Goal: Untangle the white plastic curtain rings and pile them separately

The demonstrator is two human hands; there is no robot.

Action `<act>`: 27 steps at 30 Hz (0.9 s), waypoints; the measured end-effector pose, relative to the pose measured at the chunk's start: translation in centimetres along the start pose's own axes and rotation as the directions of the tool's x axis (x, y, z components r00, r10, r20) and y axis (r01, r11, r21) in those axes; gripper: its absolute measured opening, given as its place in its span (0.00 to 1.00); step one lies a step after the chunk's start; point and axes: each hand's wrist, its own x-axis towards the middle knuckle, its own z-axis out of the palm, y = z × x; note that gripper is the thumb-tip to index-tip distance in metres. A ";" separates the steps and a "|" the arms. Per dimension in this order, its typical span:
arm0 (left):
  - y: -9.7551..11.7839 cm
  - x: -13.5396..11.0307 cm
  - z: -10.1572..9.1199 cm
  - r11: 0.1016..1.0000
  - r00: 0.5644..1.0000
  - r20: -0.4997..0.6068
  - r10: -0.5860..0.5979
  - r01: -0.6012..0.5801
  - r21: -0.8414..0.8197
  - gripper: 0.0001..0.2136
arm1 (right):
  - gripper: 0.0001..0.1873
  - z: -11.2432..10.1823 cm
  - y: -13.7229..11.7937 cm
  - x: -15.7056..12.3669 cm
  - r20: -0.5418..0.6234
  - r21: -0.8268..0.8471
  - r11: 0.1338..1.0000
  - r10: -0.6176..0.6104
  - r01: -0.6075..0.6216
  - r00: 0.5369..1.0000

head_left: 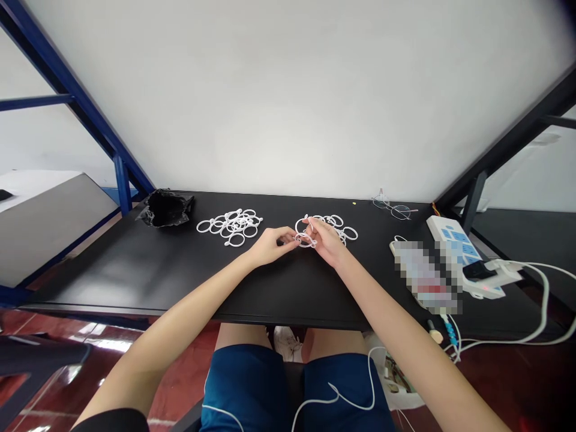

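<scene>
My right hand point(324, 240) is closed on white plastic curtain rings point(308, 243), which stand out from the fingers toward the left. At their left edge, the thumb and fingertips of my left hand point(275, 245) pinch the lower ring. Partly behind my right hand lies a pile of similar white rings point(350, 233). To the left of my left hand, a second heap of white rings point(234, 225) is spread on the black table point(180, 264). Small eyelets show on the rims of several rings. My fingers hide part of the held rings.
A crumpled black plastic bag point(165, 209) stands open at the back left. Eyeglasses point(400, 211) lie at the back right. Further right are a blurred phone point(425, 279), a white power strip point(454, 234) and loose white cables point(544, 300). A wall point(288, 108) rises behind the table.
</scene>
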 end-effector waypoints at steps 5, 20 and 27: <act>-0.8 0.5 -0.2 0.942 0.989 0.004 -0.151 0.145 -0.304 0.16 | 0.18 -0.1 0.0 0.0 -0.008 -0.007 1.000 -0.008 0.008 1.000; -1.2 0.9 -1.0 0.886 0.940 -0.037 -0.339 0.306 -0.348 0.18 | 0.13 -0.9 -0.4 0.1 -0.126 -0.036 0.999 -0.034 0.029 0.991; -0.8 0.7 -1.1 0.917 0.949 -0.027 -0.313 0.295 -0.267 0.17 | 0.16 -0.3 -0.6 -0.9 0.174 -0.381 0.914 0.218 -0.138 0.960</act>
